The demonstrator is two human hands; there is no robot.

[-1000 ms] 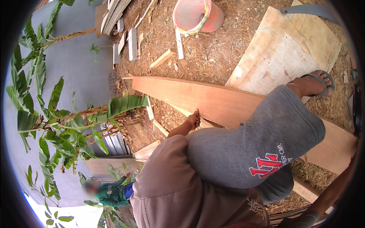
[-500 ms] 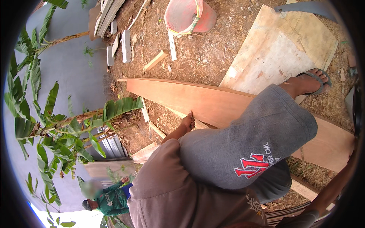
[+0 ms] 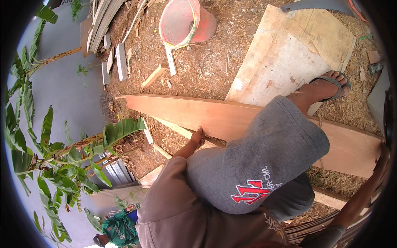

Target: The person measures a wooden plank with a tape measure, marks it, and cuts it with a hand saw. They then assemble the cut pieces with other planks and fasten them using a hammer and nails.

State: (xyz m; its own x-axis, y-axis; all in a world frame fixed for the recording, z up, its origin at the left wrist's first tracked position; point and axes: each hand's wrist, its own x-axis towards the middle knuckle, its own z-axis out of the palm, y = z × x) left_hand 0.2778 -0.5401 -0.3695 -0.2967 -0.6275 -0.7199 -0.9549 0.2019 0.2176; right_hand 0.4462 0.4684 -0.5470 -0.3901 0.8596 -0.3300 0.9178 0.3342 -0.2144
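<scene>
A long, smooth reddish-brown wooden board [image 3: 178, 110] runs across the middle, passing under my bent leg in grey shorts. My left hand [image 3: 198, 137] is closed on the board's near edge, thumb on the upper face and fingers curled below. At the far right, my right hand [image 3: 379, 159] is at the board's end and seems to grip it. That hand is dark and partly cut off by the picture's rim. Below the board, a narrow pale timber strip [image 3: 175, 127] slants past my left hand.
A stained plywood sheet [image 3: 285, 58] lies beyond the board, with a handsaw [image 3: 316, 5] at its far edge and my sandalled foot [image 3: 333, 87] beside it. Farther off are a red bucket [image 3: 178, 25] and a wood block [image 3: 154, 76]. Banana plants [image 3: 49, 153] and a person in green [image 3: 120, 227] are left.
The view has swung, so the bucket, board and plants appear farther left. My left hand keeps its hold on the board. My right hand shows more at the board's end.
</scene>
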